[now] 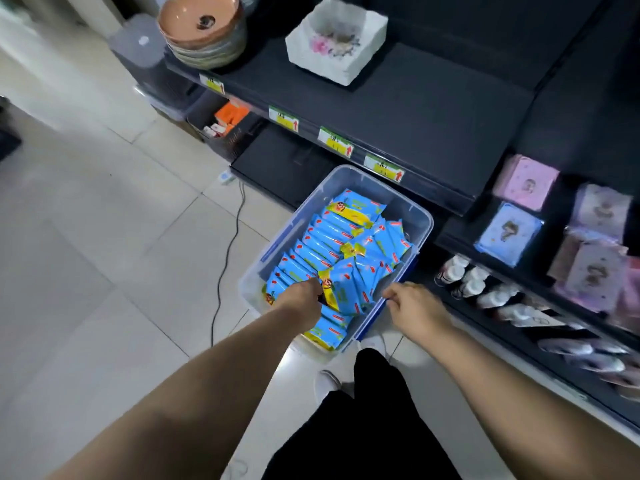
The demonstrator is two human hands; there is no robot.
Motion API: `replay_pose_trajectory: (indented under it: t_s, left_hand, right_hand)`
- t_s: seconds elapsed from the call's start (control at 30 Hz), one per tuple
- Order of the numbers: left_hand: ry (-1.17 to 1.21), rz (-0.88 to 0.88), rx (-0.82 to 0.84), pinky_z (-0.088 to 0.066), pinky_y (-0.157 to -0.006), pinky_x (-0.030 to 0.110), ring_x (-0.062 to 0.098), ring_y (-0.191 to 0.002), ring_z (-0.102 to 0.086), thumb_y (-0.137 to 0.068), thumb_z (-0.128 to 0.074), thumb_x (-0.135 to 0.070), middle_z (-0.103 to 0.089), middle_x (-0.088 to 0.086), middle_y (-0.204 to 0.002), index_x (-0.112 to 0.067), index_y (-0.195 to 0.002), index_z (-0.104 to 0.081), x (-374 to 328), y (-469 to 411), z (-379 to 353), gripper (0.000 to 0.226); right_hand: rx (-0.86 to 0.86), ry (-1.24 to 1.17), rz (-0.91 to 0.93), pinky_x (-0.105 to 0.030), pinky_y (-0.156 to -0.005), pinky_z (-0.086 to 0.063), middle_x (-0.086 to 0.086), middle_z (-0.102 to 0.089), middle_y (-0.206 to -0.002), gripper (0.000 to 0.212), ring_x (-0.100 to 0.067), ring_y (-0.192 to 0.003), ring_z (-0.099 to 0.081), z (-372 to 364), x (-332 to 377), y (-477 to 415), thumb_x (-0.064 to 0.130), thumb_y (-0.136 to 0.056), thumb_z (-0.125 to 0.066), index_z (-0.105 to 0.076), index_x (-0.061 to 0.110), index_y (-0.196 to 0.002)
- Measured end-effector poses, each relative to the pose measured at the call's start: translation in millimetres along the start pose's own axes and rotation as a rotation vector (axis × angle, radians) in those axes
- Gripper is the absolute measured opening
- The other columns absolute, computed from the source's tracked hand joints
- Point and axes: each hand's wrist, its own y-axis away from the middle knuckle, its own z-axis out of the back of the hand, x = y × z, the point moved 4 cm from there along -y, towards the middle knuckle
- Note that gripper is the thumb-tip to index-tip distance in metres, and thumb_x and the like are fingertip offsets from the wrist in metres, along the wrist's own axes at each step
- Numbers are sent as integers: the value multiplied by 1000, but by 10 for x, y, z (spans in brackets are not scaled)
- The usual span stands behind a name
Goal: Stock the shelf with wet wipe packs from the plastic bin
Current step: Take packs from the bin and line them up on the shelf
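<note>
Black trousers [363, 427] and two bare forearms fill the foreground. Left hand [304, 296] is down inside the plastic bin [423, 223], fingers closed on a raised pack [343, 289] near the front. Right hand [412, 306] is curled over the bin's right rim, apparently steadying it. Bin stands on the floor at the foot of the dark shelf [398, 109], nearly full of blue wet wipe packs [329, 237] standing in rows. Price tags [336, 142] line the shelf edge above. Recommendation: grip across the pack's full width, lift straight up so neighbouring packs are not dragged out, hold the rim firm, then set packs upright, faces forward.
</note>
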Motion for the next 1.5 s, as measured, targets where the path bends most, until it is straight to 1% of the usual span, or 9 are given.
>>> replay_pose_trajectory:
  t_s: [0.33,0.57,0.73,0.87,1.0,1.1,1.23,1.37,1.5]
  left_hand:
    - [-12,64,16,-49,-80,41,33,-115,-54,-93,-49,-9,-46,12,-136,-27,-145,-29,-390,-935,-235,59]
    - [-228,72,-43,-42,-98,40,28,-121,-43,-85,-65,-10,-45,8,-132,-14,-139,-32,-523,-1213,-492,63]
    - [-463,-130,12,-37,-95,39,28,-114,-41,-91,-57,-16,-53,5,-121,-19,-124,-53,-422,-1154,-518,33]
    - [-211,-20,9,-41,-90,40,32,-112,-51,-96,-53,-28,-58,11,-119,-17,-128,-44,-181,-962,-328,35]
    - [214,199,-227,-41,-69,38,37,-96,-60,-94,-54,-32,-64,15,-103,-13,-110,-45,232,-649,-74,27]
    - [445,381,-371,-38,-68,34,36,-91,-59,-92,-58,-27,-63,12,-97,-12,-108,-48,556,-435,56,24]
    - [526,464,-410,-42,-68,33,29,-82,-54,-90,-60,-27,-61,5,-92,-18,-99,-47,818,-305,72,18]
    - [595,479,-454,-46,-67,37,29,-80,-55,-90,-60,-27,-59,5,-89,-14,-102,-48,929,-252,19,20]
    - [640,496,-477,-48,-68,38,28,-80,-56,-92,-59,-28,-59,5,-90,-14,-105,-49,946,-226,-39,22]
  right_hand:
    - [105,-81,32,-34,-96,-41,4,-60,-118,23,-19,-118,-48,-130,-291,-549,23,-95,-50,-62,24,-114]
    - [194,-70,53,-34,-95,-41,5,-59,-120,24,-19,-117,-48,-214,-376,-781,23,-97,-44,-60,26,-115]
    - [153,-68,73,-35,-95,-43,-1,-62,-117,26,-24,-115,-52,-239,-244,-978,18,-93,-48,-63,21,-114]
    - [213,-66,66,-35,-91,-45,-2,-62,-118,27,-24,-115,-52,-316,-79,-1140,19,-94,-45,-60,19,-117]
    - [263,-41,-5,-37,-93,-45,-8,-60,-123,33,-29,-117,-53,-461,42,-1251,18,-93,-49,-52,16,-126]
    - [332,91,-121,-38,-94,-43,-11,-57,-127,39,-31,-120,-52,-615,105,-1288,18,-92,-52,-46,12,-130]
    - [295,271,-207,-39,-91,-45,-14,-53,-130,44,-31,-120,-52,-739,181,-1333,15,-90,-54,-42,7,-132]
    - [246,201,-221,-41,-92,-44,-15,-45,-134,50,-31,-124,-46,-939,285,-1378,18,-91,-58,-36,4,-134]
    - [196,101,-235,-41,-77,-46,-18,-52,-125,52,-37,-110,-57,-1119,347,-1352,11,-91,-57,-27,4,-134]
